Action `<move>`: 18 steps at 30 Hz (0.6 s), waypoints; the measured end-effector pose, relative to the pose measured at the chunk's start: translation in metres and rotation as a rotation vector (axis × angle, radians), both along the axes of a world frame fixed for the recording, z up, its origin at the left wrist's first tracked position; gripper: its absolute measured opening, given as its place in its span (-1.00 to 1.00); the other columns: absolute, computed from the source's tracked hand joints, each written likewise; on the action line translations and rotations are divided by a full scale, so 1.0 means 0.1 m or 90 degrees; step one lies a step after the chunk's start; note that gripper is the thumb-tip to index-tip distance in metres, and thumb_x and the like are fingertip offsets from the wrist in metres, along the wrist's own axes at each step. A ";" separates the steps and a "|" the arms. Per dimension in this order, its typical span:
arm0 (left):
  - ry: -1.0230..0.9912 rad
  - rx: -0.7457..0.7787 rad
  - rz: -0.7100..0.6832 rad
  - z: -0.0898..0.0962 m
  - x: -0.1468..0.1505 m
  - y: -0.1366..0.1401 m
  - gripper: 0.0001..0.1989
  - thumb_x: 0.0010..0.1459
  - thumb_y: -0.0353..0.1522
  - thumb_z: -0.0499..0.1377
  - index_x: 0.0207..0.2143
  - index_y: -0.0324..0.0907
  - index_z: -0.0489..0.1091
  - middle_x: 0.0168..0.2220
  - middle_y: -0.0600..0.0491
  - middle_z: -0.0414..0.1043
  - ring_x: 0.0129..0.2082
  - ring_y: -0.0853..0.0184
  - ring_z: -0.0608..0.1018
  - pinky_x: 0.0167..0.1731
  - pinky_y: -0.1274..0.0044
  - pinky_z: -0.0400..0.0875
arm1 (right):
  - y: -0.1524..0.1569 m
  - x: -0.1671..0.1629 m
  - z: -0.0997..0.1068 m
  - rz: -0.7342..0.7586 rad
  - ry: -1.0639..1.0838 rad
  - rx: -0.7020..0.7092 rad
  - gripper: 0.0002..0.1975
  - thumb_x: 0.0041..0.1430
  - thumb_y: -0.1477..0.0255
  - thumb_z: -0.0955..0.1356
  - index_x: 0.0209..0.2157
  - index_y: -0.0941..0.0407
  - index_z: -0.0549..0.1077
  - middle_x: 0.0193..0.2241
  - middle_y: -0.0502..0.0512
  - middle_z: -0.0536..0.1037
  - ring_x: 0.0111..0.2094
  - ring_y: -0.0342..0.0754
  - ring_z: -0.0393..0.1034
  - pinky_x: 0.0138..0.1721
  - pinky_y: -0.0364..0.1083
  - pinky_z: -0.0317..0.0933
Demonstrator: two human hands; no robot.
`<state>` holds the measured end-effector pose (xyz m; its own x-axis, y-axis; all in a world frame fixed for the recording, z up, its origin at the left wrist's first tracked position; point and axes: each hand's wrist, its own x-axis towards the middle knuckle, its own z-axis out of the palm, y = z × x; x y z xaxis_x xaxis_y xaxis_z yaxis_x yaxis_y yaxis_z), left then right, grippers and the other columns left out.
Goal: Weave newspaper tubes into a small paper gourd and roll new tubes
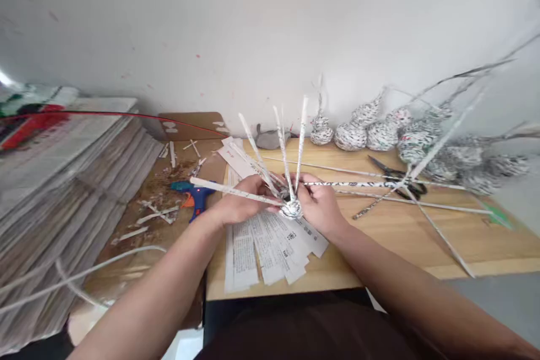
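Note:
Between my two hands is a small woven newspaper base (291, 209), with several rolled paper tubes (282, 138) standing up and fanning out from it. My left hand (241, 202) is closed on its left side, where one tube passes over the fingers toward the left. My right hand (318, 202) grips the right side, thumb near the rim, and a printed tube (350, 184) runs out from it to the right. The fingertips behind the base are partly hidden. Cut newspaper strips (270, 247) lie spread on the table beneath the hands.
Woven gourd-shaped pieces (350, 136) line the wall at the back right. Black scissors (396, 177) lie among loose paper tubes (447, 206). On the left are a blue glue gun (198, 194), paper scraps (156, 212) and a tall newspaper stack (97, 180). The wooden table (379, 247) has a front edge near me.

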<state>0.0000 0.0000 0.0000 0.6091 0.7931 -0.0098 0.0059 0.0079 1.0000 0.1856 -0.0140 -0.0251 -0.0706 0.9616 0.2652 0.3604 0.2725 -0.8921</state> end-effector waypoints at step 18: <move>0.018 -0.107 0.116 0.03 -0.08 0.04 -0.75 -0.17 -0.38 0.42 -0.39 -0.25 0.49 -0.46 0.06 0.53 -0.50 0.37 0.54 -0.50 0.56 0.44 | -0.03 -0.01 0.03 -0.007 -0.018 0.030 -0.71 0.21 0.46 0.24 -0.13 0.11 0.55 -0.17 0.18 0.61 -0.13 0.05 0.50 -0.06 0.02 0.35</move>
